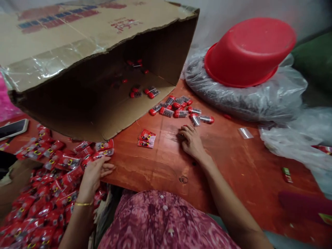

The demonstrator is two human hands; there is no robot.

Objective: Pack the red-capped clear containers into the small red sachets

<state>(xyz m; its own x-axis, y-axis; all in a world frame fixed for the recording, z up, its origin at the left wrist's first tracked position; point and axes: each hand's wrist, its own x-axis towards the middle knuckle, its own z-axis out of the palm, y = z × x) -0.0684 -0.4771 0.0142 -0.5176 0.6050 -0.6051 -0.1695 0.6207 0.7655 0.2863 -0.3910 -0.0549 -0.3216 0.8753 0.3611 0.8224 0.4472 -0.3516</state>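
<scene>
My right hand (191, 142) is over the red table, its fingers curled round a small red-capped tube (182, 135) that they mostly cover. Just beyond it lie several clear tubes (181, 114) with red caps and dark beads inside. My left hand (95, 173), a gold bangle on its wrist, is at the table's left edge with its fingers stretched out and nothing visible in them. It hovers beside a heap of filled red packets (68, 180); whether it touches them is unclear. Two flat red printed cards (147, 138) lie overlapping between my hands.
A large cardboard box (121, 114) lies on its side, mouth toward me, with a few tubes inside. An upturned red tub (249, 52) rests on a plastic bag of dark things (233, 98) at the right. A phone (14, 129) lies far left; a clear sleeve (245, 133) lies right.
</scene>
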